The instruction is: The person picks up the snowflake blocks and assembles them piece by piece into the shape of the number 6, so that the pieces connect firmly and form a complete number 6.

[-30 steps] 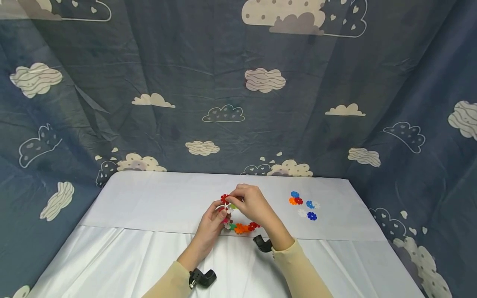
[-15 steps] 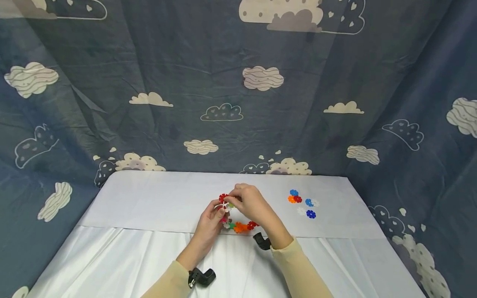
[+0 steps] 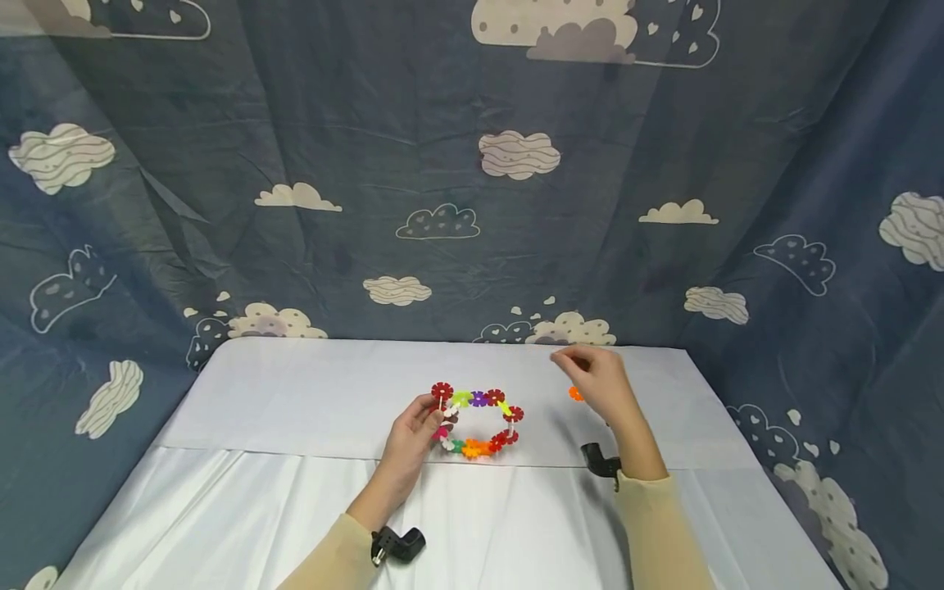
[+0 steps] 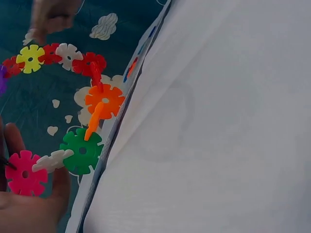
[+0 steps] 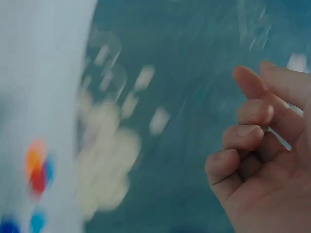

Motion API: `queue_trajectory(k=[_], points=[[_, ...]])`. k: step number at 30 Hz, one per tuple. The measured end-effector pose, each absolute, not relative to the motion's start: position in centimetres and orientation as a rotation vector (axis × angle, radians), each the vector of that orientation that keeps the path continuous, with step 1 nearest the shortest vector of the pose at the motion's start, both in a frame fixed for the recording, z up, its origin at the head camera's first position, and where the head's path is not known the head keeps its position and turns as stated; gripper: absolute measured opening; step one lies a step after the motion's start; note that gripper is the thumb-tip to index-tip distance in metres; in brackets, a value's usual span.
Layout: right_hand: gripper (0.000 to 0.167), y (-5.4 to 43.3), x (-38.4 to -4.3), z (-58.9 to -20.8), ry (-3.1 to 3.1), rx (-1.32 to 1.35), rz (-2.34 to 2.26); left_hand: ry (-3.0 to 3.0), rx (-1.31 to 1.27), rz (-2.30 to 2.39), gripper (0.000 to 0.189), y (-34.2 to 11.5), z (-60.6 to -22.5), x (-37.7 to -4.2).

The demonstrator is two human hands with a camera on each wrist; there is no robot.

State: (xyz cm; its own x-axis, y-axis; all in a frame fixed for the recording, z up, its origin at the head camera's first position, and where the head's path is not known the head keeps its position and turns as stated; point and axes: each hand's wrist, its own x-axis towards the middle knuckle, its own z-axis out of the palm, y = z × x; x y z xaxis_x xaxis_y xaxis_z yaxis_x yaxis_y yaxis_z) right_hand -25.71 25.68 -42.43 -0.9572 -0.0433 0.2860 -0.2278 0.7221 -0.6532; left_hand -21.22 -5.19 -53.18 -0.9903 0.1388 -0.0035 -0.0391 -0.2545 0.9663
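My left hand (image 3: 415,433) grips the left side of a ring of interlocking flower-shaped plastic discs (image 3: 475,448), held up over the white table. Red, lime, purple, yellow, white, orange, green and pink discs make up the ring. In the left wrist view, fingers and thumb surround a pink disc (image 4: 26,173), beside a white one and a green disc (image 4: 82,150). Off to the right of the ring, my right hand (image 3: 605,385) hovers above the loose discs with fingers loosely curled. Nothing shows between its fingers in the right wrist view.
An orange disc (image 3: 576,393) lies loose on the table by the right hand, which hides the others in the head view. The right wrist view shows a blurred red disc (image 5: 38,183) and blue discs (image 5: 37,222). A cloud-patterned curtain (image 3: 442,164) hangs behind the table.
My right hand has let go of the ring and moved right, over the loose discs. My left hand keeps its hold, and the whole ring is now in sight.
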Motion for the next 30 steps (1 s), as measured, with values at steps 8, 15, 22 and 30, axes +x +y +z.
queue_trajectory(k=[8,15,22,30], points=[[0.047,35.6,-27.7,-48.8,-2.889,-0.412,1.008,1.801,0.161,2.428,0.038,-5.6,-53.2,-20.7],[0.053,38.4,-27.7,-51.3,-3.016,-0.617,0.941,1.776,0.172,2.465,0.031,-5.4,-53.2,-20.9],[0.051,38.5,-27.7,-51.6,-3.024,-0.620,0.919,1.743,0.182,2.468,0.034,-5.2,-53.2,-21.0],[0.049,38.2,-28.0,-52.3,-3.016,-0.599,0.879,1.751,0.152,2.467,0.040,-5.3,-53.1,-21.0]])
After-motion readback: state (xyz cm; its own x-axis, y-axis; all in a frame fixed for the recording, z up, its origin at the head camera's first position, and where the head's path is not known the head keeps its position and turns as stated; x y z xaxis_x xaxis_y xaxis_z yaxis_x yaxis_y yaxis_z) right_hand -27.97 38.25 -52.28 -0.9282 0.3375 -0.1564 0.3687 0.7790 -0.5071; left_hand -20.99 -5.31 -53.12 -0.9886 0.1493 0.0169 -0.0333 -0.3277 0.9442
